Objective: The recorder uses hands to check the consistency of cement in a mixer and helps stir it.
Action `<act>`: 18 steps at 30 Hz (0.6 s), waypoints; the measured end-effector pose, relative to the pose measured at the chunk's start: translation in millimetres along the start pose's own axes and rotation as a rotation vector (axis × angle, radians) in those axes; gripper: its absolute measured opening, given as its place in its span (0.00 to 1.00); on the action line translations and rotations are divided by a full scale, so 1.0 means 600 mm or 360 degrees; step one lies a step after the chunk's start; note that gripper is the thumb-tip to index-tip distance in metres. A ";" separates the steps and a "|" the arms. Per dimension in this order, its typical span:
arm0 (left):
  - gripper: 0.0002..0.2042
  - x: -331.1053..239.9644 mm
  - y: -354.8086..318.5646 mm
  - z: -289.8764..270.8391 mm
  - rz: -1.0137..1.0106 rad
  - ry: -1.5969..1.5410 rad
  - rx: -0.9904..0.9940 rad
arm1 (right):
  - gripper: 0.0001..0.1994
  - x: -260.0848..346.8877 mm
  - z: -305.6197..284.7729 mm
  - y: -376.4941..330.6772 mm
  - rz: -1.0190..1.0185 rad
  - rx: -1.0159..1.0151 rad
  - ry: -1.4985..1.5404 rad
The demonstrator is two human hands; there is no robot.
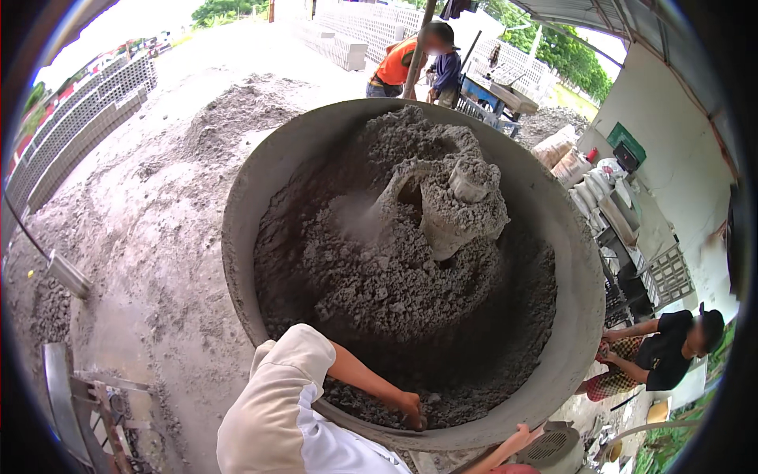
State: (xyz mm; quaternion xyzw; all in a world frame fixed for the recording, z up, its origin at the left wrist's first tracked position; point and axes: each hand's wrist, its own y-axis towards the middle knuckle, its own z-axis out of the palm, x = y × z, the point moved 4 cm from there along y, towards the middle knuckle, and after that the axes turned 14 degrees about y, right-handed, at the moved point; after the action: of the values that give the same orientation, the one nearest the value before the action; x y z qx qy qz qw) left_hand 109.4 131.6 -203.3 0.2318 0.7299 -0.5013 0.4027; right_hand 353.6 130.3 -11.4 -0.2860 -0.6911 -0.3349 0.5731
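A large round metal mixer pan (580, 261) fills the middle of the view, holding loose, damp grey concrete mix (379, 292). My left arm, in a beige and white sleeve, reaches over the near rim. Down at the mix by the near wall is my left hand (411, 409), its fingers curled closed; whatever they hold is hidden. My right hand (517, 440) is at the outside of the near-right rim, fingers stretched out, partly cut off from sight. A mix-caked hub (466, 197) with a round cap rises from the pan's far half.
Two people (410, 59) stand beyond the pan near a blue machine (489, 95). Another person (671, 347) in black is at the right. Filled sacks (572, 162) line the right wall; stacked hollow blocks (87, 118) stand left. Below the pan is a ribbed motor housing (549, 449).
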 end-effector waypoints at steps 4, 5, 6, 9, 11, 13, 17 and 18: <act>0.19 -0.015 -0.005 -0.070 -0.0101 -0.0072 -0.0381 | 0.33 0.015 0.010 -0.032 0.0018 0.0023 0.0130; 0.19 -0.019 -0.011 -0.067 -0.0099 -0.0050 -0.0399 | 0.33 0.019 0.014 -0.038 0.0019 0.0037 0.0161; 0.20 -0.031 -0.011 -0.042 0.0045 0.0010 -0.0235 | 0.33 0.022 0.011 -0.043 0.0019 0.0026 0.0185; 0.21 0.014 -0.013 0.013 0.0146 -0.0105 -0.0010 | 0.33 0.036 0.013 -0.050 0.0004 0.0037 0.0247; 0.21 0.027 -0.019 0.011 0.0105 -0.0355 0.0003 | 0.32 0.042 0.029 -0.048 -0.0007 0.0145 0.0254; 0.22 0.034 -0.062 -0.028 0.0058 -0.0378 -0.0089 | 0.32 0.049 0.068 -0.066 0.0006 0.0343 0.0243; 0.23 -0.056 -0.106 -0.052 0.0348 0.0271 -0.0154 | 0.32 0.091 0.175 -0.093 -0.0026 0.1011 0.0161; 0.24 -0.085 -0.125 -0.061 0.0465 0.0384 -0.0100 | 0.32 0.102 0.217 -0.113 -0.0029 0.1264 0.0139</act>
State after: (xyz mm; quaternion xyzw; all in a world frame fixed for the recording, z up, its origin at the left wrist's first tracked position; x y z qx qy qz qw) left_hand 69.6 139.4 -114.1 0.3811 0.7467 -0.3831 0.3879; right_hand 211.5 192.2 24.2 -0.0216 -0.7442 -0.0585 0.6650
